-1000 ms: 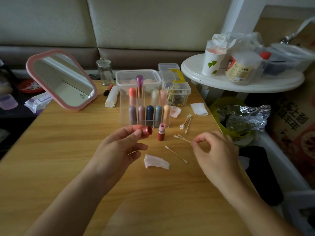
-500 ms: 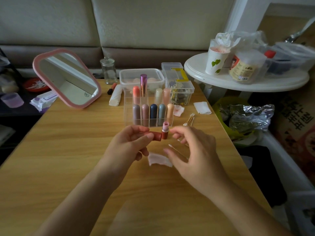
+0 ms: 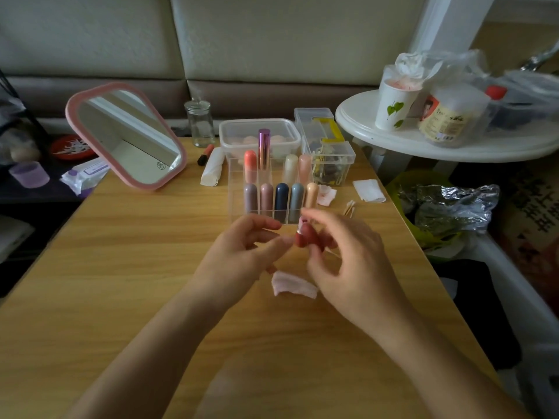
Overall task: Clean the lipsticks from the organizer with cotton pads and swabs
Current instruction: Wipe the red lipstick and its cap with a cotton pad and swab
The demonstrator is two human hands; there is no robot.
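Note:
A clear acrylic organizer (image 3: 237, 189) stands mid-table with several capped lipsticks in pastel, grey and navy tubes, plus a tall purple one (image 3: 264, 148). Just in front of it, a red lipstick (image 3: 302, 241) with a pink tip is raised off the table between both hands. My left hand (image 3: 245, 255) pinches its left side with thumb and fingertips. My right hand (image 3: 351, 261) curls round its right side; its red cap looks pressed against it there. A crumpled used cotton pad (image 3: 292, 286) lies below the hands. Cotton swabs (image 3: 349, 207) lie right of the organizer.
A pink mirror (image 3: 127, 137) leans at the back left. Behind the organizer are a glass jar (image 3: 198, 124), a plastic tub (image 3: 260, 128) and a box of clips (image 3: 329, 164). A folded clean pad (image 3: 369, 190) sits near the right edge, a white side table (image 3: 393, 137) beyond.
My left hand carried the red cap over to the lipstick base that stood on the table. My right hand left the swabs and closed on the lipstick, which is now lifted.

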